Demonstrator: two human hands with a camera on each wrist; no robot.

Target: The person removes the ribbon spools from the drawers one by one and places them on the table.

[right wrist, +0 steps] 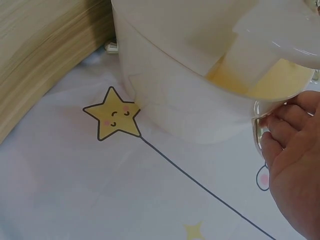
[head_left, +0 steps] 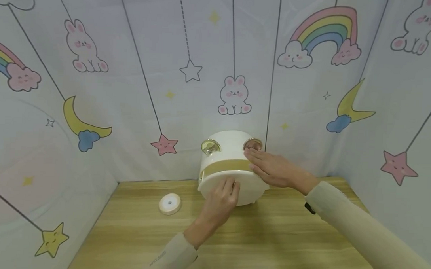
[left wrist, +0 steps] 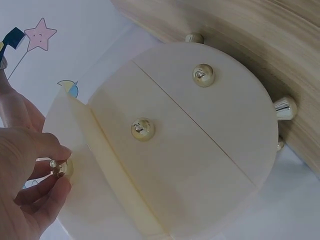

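Observation:
A white rounded box (head_left: pixel 233 143) with gold ear-like rings stands at the back of the table. In the left wrist view its round front shows gold knobs (left wrist: pixel 143 129), and one front section (left wrist: pixel 75 120) is pulled outward. The left hand (head_left: pixel 221 200) pinches that section's gold knob (left wrist: pixel 61 169) between thumb and fingers. The right hand (head_left: pixel 276 169), fingers extended, rests against the box's upper right side by the ring (head_left: pixel 252 145). In the right wrist view the right hand (right wrist: pixel 297 150) touches the side near a gold ring (right wrist: pixel 259 131), and a yellowish interior shows.
A roll of pale ribbon or tape (head_left: pixel 170 204) lies on the wood-grain table (head_left: pixel 133 242) left of the box. Printed cloth (head_left: pixel 138 100) with rabbits, stars and rainbows hangs behind and at both sides. Small gold feet (left wrist: pixel 286 108) are under the box.

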